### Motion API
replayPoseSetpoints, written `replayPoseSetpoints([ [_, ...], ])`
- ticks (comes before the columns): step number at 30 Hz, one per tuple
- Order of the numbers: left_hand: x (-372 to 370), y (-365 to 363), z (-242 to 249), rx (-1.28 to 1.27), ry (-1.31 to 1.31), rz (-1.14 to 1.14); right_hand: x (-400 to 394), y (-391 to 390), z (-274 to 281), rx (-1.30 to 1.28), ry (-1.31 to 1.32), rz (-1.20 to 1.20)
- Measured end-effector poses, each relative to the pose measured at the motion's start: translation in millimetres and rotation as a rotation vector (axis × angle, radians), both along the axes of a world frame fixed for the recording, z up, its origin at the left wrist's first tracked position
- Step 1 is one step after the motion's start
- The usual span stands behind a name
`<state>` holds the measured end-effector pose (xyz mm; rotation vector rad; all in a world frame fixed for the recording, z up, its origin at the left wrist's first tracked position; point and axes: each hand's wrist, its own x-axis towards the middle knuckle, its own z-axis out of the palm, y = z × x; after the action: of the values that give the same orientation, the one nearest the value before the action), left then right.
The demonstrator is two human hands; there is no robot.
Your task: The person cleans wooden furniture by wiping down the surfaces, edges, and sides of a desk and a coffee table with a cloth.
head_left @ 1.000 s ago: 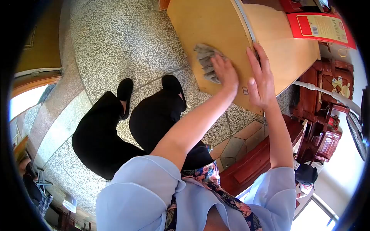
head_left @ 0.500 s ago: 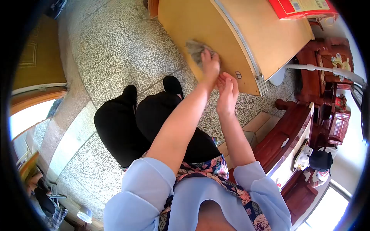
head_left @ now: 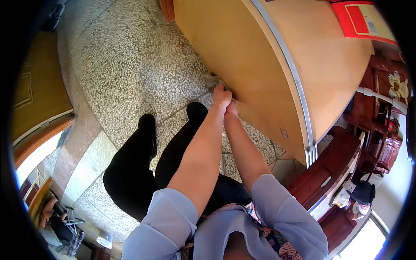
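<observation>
My left hand (head_left: 222, 97) is closed around a greyish cloth (head_left: 211, 79), low against the near bottom edge of a tan wooden cabinet (head_left: 242, 56). The cloth's loose end hangs out past my fingers over the speckled floor. Pressed close beside it is my right hand (head_left: 232, 109). Its fingers are mostly hidden behind the left hand and wrist, so whether it grips the cloth too does not show.
A metal strip (head_left: 288, 65) edges the cabinet, and a red and yellow package (head_left: 366, 19) lies on top. Dark red wooden furniture (head_left: 320, 173) stands to the right. My black-clad legs (head_left: 130, 173) are bent below. A person (head_left: 58, 221) is at the far lower left.
My left hand has moved down with the cloth from the cabinet's side to its lower edge. My right hand has come in against the left. The view has shifted, and the cabinet appears larger.
</observation>
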<state>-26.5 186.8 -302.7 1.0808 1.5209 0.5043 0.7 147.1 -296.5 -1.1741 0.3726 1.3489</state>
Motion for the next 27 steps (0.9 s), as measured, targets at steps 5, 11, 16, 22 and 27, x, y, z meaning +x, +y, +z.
replayPoseSetpoints([
  [5, -19.2, 33.5, -47.9, -0.372, -0.185, -0.013, 10.9, 11.9, -101.8, 0.025, 0.178, -0.113],
  [11, -35.9, 31.8, -16.5, -0.529, -0.306, 0.215, -1.0, 29.2, -122.0, -0.17, 0.099, -0.212],
  [16, -21.4, 30.5, -42.3, -0.42, -0.408, 0.331, 2.1, 9.3, -65.1, 0.082, 0.203, -0.345],
  [22, -13.2, 44.3, 89.7, -0.325, -0.389, 0.064, 14.1, -42.9, 67.5, 0.256, 0.107, -0.365],
  [27, -12.7, 29.3, 157.7, -0.368, -0.421, -0.024, 15.6, -75.8, 172.3, 0.369, 0.043, -0.334],
])
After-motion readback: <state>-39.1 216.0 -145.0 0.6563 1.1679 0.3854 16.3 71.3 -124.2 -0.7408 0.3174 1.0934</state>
